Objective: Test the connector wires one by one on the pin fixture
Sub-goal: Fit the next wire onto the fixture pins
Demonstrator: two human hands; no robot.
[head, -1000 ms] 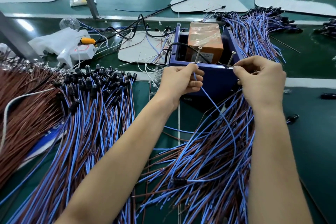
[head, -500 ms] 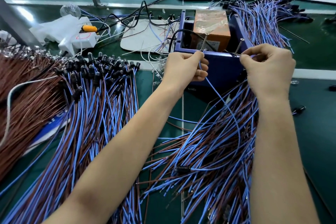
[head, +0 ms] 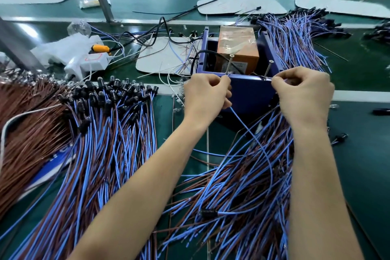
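While the left hand (head: 205,95) pinches one end of a blue wire (head: 249,131) against the left pin (head: 230,63) of the fixture (head: 251,91), the right hand (head: 304,95), fingers curled, pinches what seems to be the other lead at the right pin (head: 268,68). The contact itself is too small to make out. From the left hand the wire loops down over the near pile (head: 242,186) to its black connector (head: 207,213).

I judge the job to be mid-run, with one wire under test and very many to go. Which heap is tested stock cannot be told (the left pile (head: 101,124) lies neatly with its connectors aligned, the near pile is loose, and a far pile (head: 295,36) sits behind the fixture).

As for writing, the orange block (head: 238,44) inside the fixture carries a printed label too small to read. A white box (head: 92,57) has a red-outlined mark, also illegible. No brand can be read.
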